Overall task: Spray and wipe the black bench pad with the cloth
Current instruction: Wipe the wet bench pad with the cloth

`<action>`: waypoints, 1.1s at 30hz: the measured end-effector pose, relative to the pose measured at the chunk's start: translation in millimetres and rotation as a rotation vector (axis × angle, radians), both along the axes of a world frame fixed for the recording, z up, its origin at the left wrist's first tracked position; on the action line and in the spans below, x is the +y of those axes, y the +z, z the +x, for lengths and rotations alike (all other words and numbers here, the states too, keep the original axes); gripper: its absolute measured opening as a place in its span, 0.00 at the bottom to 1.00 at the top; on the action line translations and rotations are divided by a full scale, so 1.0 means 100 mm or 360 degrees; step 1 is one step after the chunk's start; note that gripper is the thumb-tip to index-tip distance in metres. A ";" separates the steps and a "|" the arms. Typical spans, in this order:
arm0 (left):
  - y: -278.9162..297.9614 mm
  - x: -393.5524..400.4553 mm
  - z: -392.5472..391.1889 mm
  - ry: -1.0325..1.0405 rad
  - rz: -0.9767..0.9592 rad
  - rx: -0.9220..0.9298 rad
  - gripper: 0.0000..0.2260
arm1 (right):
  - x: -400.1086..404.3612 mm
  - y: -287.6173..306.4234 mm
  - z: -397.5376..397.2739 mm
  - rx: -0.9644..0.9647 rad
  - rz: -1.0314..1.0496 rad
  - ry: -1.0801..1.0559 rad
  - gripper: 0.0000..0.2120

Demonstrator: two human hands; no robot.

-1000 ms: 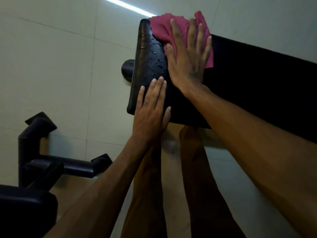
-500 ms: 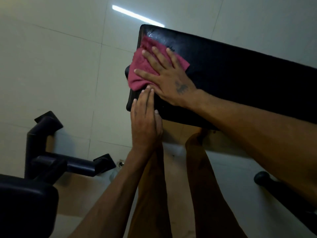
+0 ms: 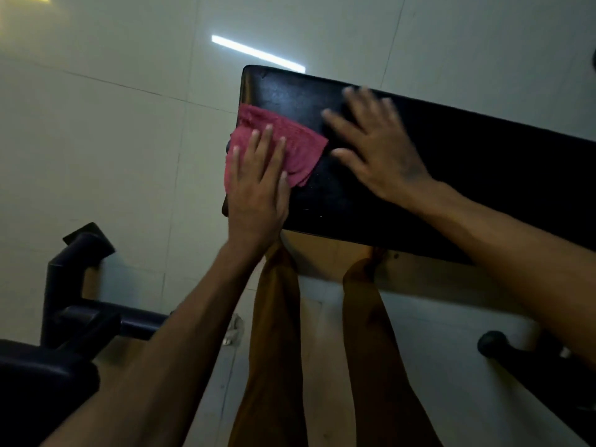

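Observation:
The black bench pad (image 3: 467, 162) runs from upper centre to the right edge. A pink cloth (image 3: 290, 146) lies on its left end, partly hanging over the left edge. My left hand (image 3: 258, 185) presses flat on the cloth with straight fingers. Just right of the cloth, my right hand (image 3: 377, 146) rests flat on the bare pad with fingers spread; it is blurred. No spray bottle is in view.
Pale tiled floor (image 3: 113, 140) surrounds the bench. A black machine frame with a padded part (image 3: 71, 317) stands at lower left. A dark rounded bar end (image 3: 493, 345) sits at lower right. My legs (image 3: 277, 350) stand below the pad; something small and white (image 3: 233, 332) lies on the floor.
The cloth went from under my right hand at the pad's far corner to the left edge, where my left hand now presses it. My right hand slid right onto bare pad.

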State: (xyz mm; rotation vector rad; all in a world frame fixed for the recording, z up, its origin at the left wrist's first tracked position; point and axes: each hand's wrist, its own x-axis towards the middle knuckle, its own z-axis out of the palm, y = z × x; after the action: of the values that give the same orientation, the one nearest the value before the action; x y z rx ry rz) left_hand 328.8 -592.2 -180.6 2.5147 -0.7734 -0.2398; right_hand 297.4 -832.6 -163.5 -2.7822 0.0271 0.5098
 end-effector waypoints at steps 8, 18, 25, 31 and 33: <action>-0.28 -0.19 0.20 -0.0092 0.0502 -0.0008 0.26 | -0.39 -0.19 -0.57 0.0357 -0.0220 -0.0352 0.31; -0.18 -0.68 -0.74 0.1085 0.0280 0.0488 0.26 | -0.43 -0.29 -0.59 0.0236 -0.0155 -0.0328 0.31; -0.11 -1.26 -0.85 0.1709 0.0002 0.0741 0.28 | -0.62 -0.20 -0.65 0.0124 0.0144 -0.0334 0.28; 0.04 -1.87 -1.23 0.1521 0.0071 0.0861 0.31 | -0.88 -0.14 -1.01 0.0055 0.0189 -0.0451 0.27; 0.09 -2.10 -1.45 0.1146 0.0128 0.0804 0.31 | -0.98 -0.12 -1.14 0.0064 0.0206 -0.0418 0.26</action>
State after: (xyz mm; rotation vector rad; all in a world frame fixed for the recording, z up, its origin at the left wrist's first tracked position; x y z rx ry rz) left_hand 184.3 -802.5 -171.5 2.4592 0.3437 -0.6139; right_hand 183.7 -930.6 -175.9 -2.5895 0.3504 0.4812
